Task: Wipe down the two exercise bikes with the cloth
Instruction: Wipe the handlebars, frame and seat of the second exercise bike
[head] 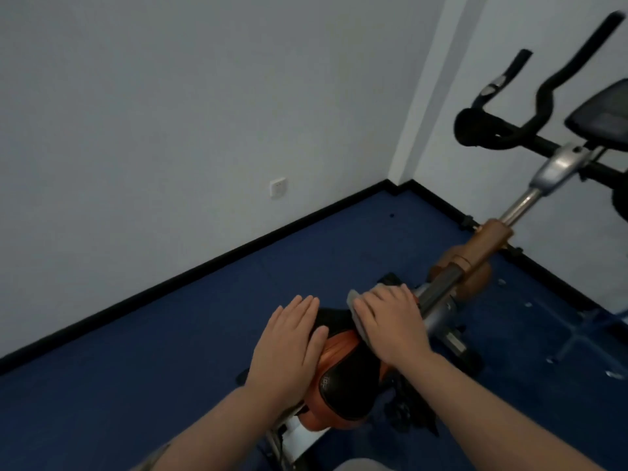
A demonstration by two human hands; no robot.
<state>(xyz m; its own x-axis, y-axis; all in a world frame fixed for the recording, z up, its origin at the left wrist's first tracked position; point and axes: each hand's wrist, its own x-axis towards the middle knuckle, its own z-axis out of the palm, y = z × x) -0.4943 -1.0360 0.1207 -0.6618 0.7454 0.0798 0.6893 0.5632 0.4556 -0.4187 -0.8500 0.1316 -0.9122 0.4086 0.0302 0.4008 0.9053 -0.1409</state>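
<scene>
You are at the saddle-wiping step on the one exercise bike (475,256) in view, which runs from the lower centre of the frame up to the handlebars (530,130) at upper right. A second bike is not visible, so by my judgement the task is no more than partly done.

Your right hand (390,324) lies flat, fingers straight and close together, pressing the grey cloth (355,302) onto the front of the black and orange saddle (343,365), just below the seat post. Only the cloth's edge shows past your fingertips; the rest is hidden under the palm.

Your left hand (289,341) rests spread on the saddle's left side, thumb lying across the top, steadying it. It holds nothing.

The next move, as I judge it, calls for drawing the cloth back along the saddle toward its wide rear end while the left hand gives way. The frame, post and handlebars appear still to be covered. Keep the cloth flat under the palm; a bunched edge could skip the seams.
</scene>
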